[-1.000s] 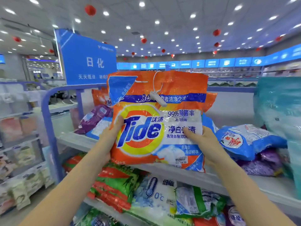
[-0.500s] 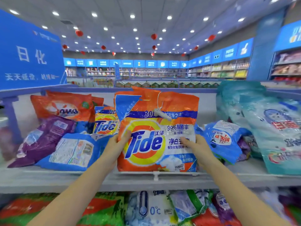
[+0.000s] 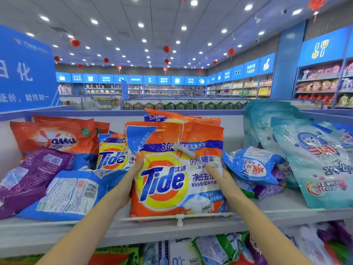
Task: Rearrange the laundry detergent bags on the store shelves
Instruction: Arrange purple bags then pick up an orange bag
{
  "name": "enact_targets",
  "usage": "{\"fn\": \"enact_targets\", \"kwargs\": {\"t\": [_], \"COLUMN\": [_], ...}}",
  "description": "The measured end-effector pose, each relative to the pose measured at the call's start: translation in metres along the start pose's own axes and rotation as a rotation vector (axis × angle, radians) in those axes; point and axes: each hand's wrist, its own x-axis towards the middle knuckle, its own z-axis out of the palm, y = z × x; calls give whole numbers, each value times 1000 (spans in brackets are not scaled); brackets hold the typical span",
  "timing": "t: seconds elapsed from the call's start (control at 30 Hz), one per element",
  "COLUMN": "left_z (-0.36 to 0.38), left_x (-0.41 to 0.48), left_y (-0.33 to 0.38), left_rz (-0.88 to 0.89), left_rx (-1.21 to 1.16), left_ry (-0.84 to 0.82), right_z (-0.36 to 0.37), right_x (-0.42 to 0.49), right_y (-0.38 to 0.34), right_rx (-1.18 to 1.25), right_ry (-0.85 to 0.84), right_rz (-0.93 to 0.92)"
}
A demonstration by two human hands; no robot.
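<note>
Top shelf (image 3: 57,236) runs the full width, w/ a clear rail (image 3: 200,215) along its front lip. Big blue sign (image 3: 24,73) stands over its L end. At the R end two tall teal bags (image 3: 313,165) lean back, the front one overlapping the rear.

Far L, a purple bag (image 3: 32,178) lies slanted. A blue-white bag (image 3: 70,196) lies just beside it, barcode side up, touching it.

Mid-shelf is the Tide bag (image 3: 177,175): upright, logo facing out, btm on the shelf right behind the rail, w/ more orange bags (image 3: 172,116) stacked behind it. A red bag (image 3: 55,136) stands at the back L, behind the purple one. R of the Tide bag a crumpled blue bag (image 3: 252,165) sits on some purple packs (image 3: 267,190), between it and the teal pair. A second Tide bag (image 3: 112,155) stands behind the blue-white one, against the held bag's L side.

Both hands are on the Tide bag. L hand (image 3: 129,180) grips its L edge, thumb across the front, fingers hidden behind. R hand (image 3: 219,178) grips the R edge, thumb pressed on the white panel.

A small white tag (image 3: 183,150) hangs on a cord on the bag's front, near the top.
</note>
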Motion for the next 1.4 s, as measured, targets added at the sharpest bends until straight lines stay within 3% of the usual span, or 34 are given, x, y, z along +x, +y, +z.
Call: {"fn": "enact_targets", "kwargs": {"t": [0.3,0.5,0.6,0.67,0.77,0.87,1.0,1.17,1.4], "left_z": [3,10,10,12,15,21,44,85,116], "left_x": [-9,-14,-17,-21,-26,-33,-48,-62,-68], "left_y": [-4,-2,-4,-4,-8,-10,-6,-10,-28], "left_rz": [153,108,54,97,319,551,853,1065,1084], "left_rx": [337,344,329,331,451,556,759,1028,984], "left_ry": [195,305,346,386,503,604,736,618,384], "right_z": [8,10,-1,-15,-46,-81,-124,-150,-154], "right_x": [10,-1,-27,-48,-67,-68,-55,-34,-1], "right_y": [2,-6,-6,-4,-10,-16,-13,-15,-39], "right_rx": [-49,-161,-367,-596,-883,-1076,-1239,-1072,-1021], "right_ry": [105,137,96,189,368,465,408,191,378], "right_rz": [-9,-80,-219,-420,-739,-893,-819,-650,-482]}}
